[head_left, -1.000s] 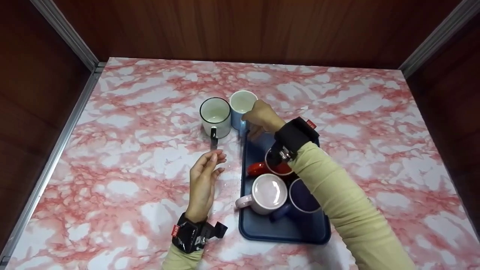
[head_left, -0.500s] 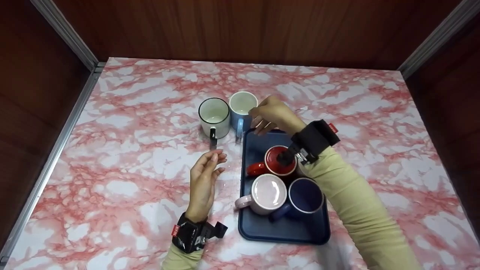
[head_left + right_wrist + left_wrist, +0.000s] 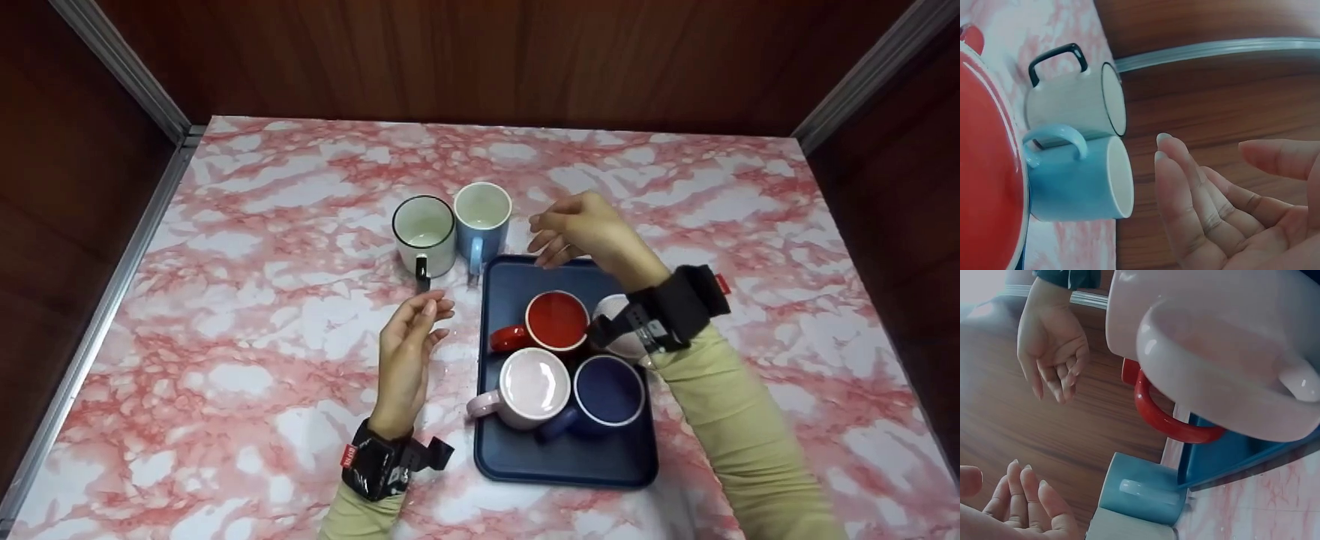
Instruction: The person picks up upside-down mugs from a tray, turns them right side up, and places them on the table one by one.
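The right hand (image 3: 589, 232), fingers loosely bent and holding nothing, hovers above the far edge of the dark blue tray (image 3: 562, 465). Left of it, a light blue mug (image 3: 480, 244) stands upright on the table, side by side with a white mug (image 3: 435, 259) that has a black rim and handle. The left hand (image 3: 405, 360) hangs relaxed below the black handle, with nothing in it. In the right wrist view the light blue mug (image 3: 1072, 183) shows whole, and the right hand (image 3: 1224, 214) is apart from it.
On the tray stand a red mug (image 3: 557, 321), a pink mug (image 3: 534, 386), a dark blue mug (image 3: 609, 391) and a pale mug (image 3: 619, 345) partly hidden by the right wrist strap. Wooden panels (image 3: 480, 60) stand around the marbled table (image 3: 262, 300).
The right hand has let go of the light blue mug and moved right, away from it, uncovering the red mug and part of the pale one. The left hand has barely moved.
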`<state>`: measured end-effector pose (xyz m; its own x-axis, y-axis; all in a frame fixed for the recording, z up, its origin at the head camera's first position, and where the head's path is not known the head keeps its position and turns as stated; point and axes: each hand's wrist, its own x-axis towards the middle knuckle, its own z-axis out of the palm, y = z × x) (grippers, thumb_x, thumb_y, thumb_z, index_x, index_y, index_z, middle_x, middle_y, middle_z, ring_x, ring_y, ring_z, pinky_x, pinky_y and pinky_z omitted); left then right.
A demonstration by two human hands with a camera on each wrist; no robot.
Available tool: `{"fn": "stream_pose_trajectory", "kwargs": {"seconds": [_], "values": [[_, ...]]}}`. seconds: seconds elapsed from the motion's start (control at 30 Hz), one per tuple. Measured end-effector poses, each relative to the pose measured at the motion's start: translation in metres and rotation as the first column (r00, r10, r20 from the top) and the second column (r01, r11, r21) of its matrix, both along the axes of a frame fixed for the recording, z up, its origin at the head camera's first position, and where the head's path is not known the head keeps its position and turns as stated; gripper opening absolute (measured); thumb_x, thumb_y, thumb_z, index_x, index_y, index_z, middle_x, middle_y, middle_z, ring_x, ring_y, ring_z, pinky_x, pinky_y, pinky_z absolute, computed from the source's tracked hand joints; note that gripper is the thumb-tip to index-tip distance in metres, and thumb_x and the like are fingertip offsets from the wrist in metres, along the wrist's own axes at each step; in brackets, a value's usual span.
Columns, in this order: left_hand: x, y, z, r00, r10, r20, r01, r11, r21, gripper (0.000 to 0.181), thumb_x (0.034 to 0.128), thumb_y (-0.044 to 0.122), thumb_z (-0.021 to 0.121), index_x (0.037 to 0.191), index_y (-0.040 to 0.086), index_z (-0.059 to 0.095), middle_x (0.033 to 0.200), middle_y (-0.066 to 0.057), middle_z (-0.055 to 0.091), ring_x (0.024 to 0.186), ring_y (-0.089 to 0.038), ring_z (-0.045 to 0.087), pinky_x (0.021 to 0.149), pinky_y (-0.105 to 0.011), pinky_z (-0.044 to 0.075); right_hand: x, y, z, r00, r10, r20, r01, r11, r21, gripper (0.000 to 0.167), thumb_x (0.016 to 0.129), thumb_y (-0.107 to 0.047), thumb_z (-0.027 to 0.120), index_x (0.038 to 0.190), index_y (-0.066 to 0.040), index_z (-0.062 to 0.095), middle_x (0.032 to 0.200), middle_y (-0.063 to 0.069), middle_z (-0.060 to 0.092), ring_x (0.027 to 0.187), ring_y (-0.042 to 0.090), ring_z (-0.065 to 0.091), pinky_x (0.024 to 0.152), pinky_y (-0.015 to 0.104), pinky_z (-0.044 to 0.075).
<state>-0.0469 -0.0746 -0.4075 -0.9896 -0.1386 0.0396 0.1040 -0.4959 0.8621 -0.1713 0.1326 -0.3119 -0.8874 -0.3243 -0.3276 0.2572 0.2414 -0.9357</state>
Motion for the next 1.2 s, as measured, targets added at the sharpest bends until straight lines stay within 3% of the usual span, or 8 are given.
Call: {"fn": "stream_pose_trajectory", "kwargs": {"seconds": [0.1, 0.23, 0.5, 0.7, 0.93, 1.03, 1.2], "values": [[0.001, 0.003, 0.010, 0.998, 0.004, 0.059, -0.002, 1.000, -0.031, 0.029, 0.0913, 0.012, 0.054, 0.111, -0.009, 0.055, 0.097, -0.010, 0.061, 0.093, -0.023, 0.055, 0.076, -0.032, 0.043, 0.006, 0.009, -0.001, 0.998, 0.015, -0.055, -0.017, 0.999, -0.031, 0.024, 0.091, -0.007, 0.050, 0.101, 0.014, 0.057, 0.077, 0.019, 0.065, 0.060, 0.024, 0.065, 0.058, 0.035, 0.054], [0.000, 0.005, 0.014, 0.995, -0.014, 0.094, 0.020, 0.997, -0.070, 0.025, 0.0931, 0.008, 0.049, 0.111, -0.009, 0.054, 0.096, -0.009, 0.061, 0.093, -0.022, 0.055, 0.078, -0.035, 0.042, 0.015, 0.020, -0.002, 0.994, 0.025, -0.109, -0.032, 0.997, -0.065, 0.022, 0.090, -0.008, 0.054, 0.099, 0.012, 0.058, 0.079, 0.020, 0.065, 0.062, 0.025, 0.066, 0.061, 0.036, 0.054], [-0.003, 0.014, 0.022, 0.994, -0.070, 0.084, 0.086, 0.977, -0.195, 0.027, 0.0930, 0.008, 0.048, 0.113, -0.008, 0.053, 0.099, -0.010, 0.061, 0.097, -0.023, 0.054, 0.084, -0.042, 0.040, 0.035, 0.044, 0.000, 0.986, 0.018, -0.164, -0.037, 0.993, -0.112, 0.023, 0.091, -0.011, 0.056, 0.101, 0.010, 0.059, 0.080, 0.018, 0.066, 0.065, 0.024, 0.065, 0.064, 0.035, 0.054], [-0.008, 0.023, 0.029, 0.987, -0.155, 0.034, 0.158, 0.937, -0.311, 0.028, 0.0931, 0.010, 0.049, 0.113, -0.009, 0.053, 0.104, -0.019, 0.061, 0.102, -0.029, 0.054, 0.082, -0.034, 0.041, 0.046, 0.063, -0.005, 0.975, 0.002, -0.220, -0.032, 0.991, -0.133, 0.023, 0.091, -0.011, 0.057, 0.100, 0.010, 0.060, 0.081, 0.017, 0.067, 0.068, 0.026, 0.066, 0.064, 0.034, 0.053], [-0.012, 0.033, 0.034, 0.968, -0.250, -0.022, 0.223, 0.899, -0.378, 0.027, 0.0922, 0.007, 0.051, 0.113, -0.011, 0.052, 0.102, -0.017, 0.061, 0.102, -0.027, 0.055, 0.092, -0.033, 0.040, 0.057, 0.082, -0.012, 0.966, -0.041, -0.255, -0.001, 0.987, -0.159, 0.026, 0.091, -0.015, 0.057, 0.100, 0.009, 0.061, 0.084, 0.018, 0.067, 0.071, 0.027, 0.066, 0.067, 0.036, 0.053], [-0.012, 0.035, 0.036, 0.962, -0.274, -0.017, 0.242, 0.873, -0.423, 0.026, 0.0922, 0.009, 0.052, 0.112, -0.008, 0.054, 0.102, -0.016, 0.061, 0.099, -0.025, 0.055, 0.087, -0.032, 0.042, 0.062, 0.089, -0.015, 0.950, -0.079, -0.301, 0.042, 0.991, -0.129, 0.028, 0.090, -0.015, 0.059, 0.100, 0.011, 0.061, 0.082, 0.017, 0.067, 0.071, 0.026, 0.066, 0.065, 0.034, 0.053], [-0.011, 0.037, 0.039, 0.950, -0.311, -0.011, 0.258, 0.810, -0.527, 0.026, 0.0915, 0.014, 0.054, 0.110, -0.003, 0.059, 0.104, -0.014, 0.061, 0.096, -0.019, 0.055, 0.078, -0.029, 0.042, 0.070, 0.098, -0.022, 0.913, -0.123, -0.390, 0.128, 0.992, -0.013, 0.028, 0.089, -0.012, 0.059, 0.102, 0.013, 0.059, 0.084, 0.012, 0.067, 0.073, 0.021, 0.065, 0.064, 0.030, 0.053]]}}
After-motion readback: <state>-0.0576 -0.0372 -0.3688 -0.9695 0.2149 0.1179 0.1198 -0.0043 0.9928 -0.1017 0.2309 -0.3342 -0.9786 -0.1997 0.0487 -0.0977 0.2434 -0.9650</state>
